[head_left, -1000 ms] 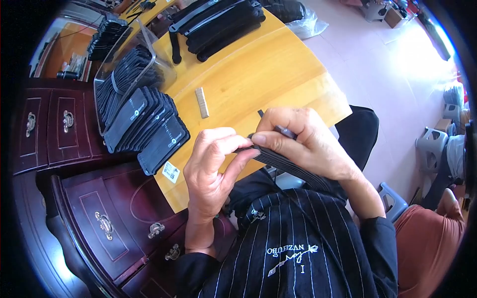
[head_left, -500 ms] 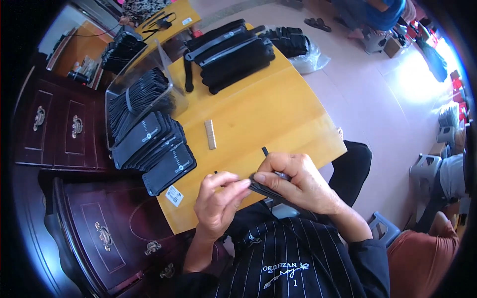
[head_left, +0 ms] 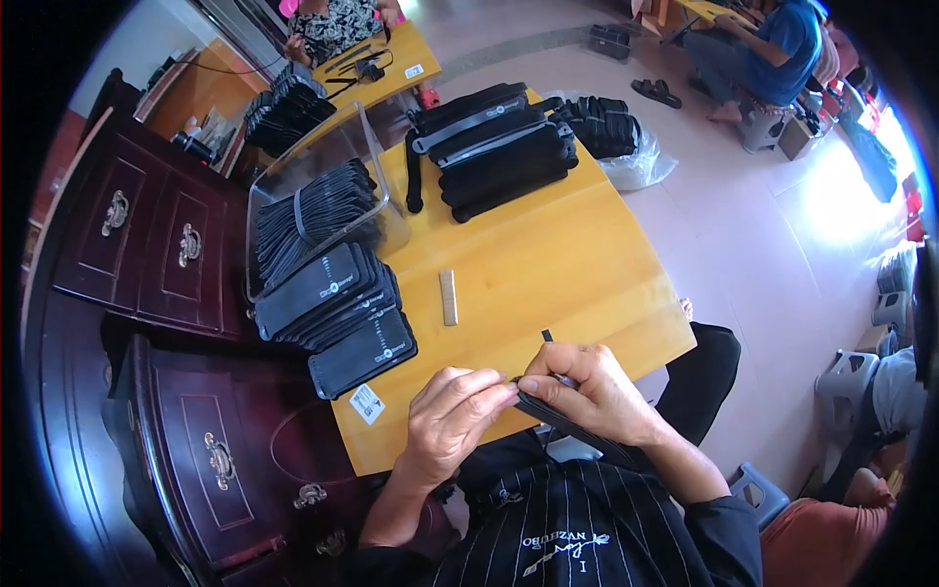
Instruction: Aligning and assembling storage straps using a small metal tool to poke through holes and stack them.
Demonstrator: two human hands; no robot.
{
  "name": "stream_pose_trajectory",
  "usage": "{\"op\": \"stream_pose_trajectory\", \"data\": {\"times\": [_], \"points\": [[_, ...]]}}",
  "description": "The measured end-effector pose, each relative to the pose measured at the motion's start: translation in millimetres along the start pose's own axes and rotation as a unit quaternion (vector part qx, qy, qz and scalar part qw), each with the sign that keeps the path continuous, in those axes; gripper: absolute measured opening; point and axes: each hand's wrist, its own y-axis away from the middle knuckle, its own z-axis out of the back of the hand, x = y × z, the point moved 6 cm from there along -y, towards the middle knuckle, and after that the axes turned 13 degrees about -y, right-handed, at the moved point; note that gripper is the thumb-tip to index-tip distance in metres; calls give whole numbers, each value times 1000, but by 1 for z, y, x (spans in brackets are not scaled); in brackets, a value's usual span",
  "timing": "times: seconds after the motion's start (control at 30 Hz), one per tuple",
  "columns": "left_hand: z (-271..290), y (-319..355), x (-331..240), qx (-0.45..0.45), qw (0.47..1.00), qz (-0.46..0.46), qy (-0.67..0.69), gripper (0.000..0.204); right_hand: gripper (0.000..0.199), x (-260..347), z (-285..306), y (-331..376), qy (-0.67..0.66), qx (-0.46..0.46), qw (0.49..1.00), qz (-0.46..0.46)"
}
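Observation:
My left hand (head_left: 455, 423) is closed, its fingertips pinching the end of a black fabric strap (head_left: 556, 419) above the table's near edge. My right hand (head_left: 595, 393) grips the same strap just beside it, thumb on top. A narrow black tip (head_left: 547, 336) sticks out beyond the right fingers. Something small and shiny shows between those fingers, too hidden to name. The strap runs back under my right wrist toward my striped apron. Left of my hands lies a fanned stack of flat dark padded pieces (head_left: 364, 354) with light printing.
A clear plastic bin (head_left: 383, 186) holds banded dark pieces. Black bundles (head_left: 509, 176) lie at the yellow table's (head_left: 577, 264) far end. Between them and my hands is a tan ridged strip (head_left: 448, 297). Dark wooden drawers (head_left: 186, 430) stand left; people sit beyond and at right.
The view has shifted, so the table and its contents appear lower and farther right. Both hands stay together on the strap, with the left fingertips now closer to the right thumb.

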Motion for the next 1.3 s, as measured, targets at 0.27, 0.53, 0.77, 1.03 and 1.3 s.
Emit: {"op": "stream_pose_trajectory", "data": {"times": [0.27,0.53,0.77,1.03,1.3], "points": [[-1,-5,-4,87,995,-15,39,27,15,2,-4,13,38,21,998,41],[-14,5,-14,180,983,-24,-15,22,18,-11,-7,26,20,-9,999,-31],[-24,15,-9,117,991,-39,-50,26,25,-49,3,16,-16,-118,991,-63],[-25,17,19,92,963,181,176,20,32,-48,4,16,-162,-113,976,-91],[-32,25,15,67,968,167,176,19,24,-45,2,25,-94,-61,990,-86]]}}
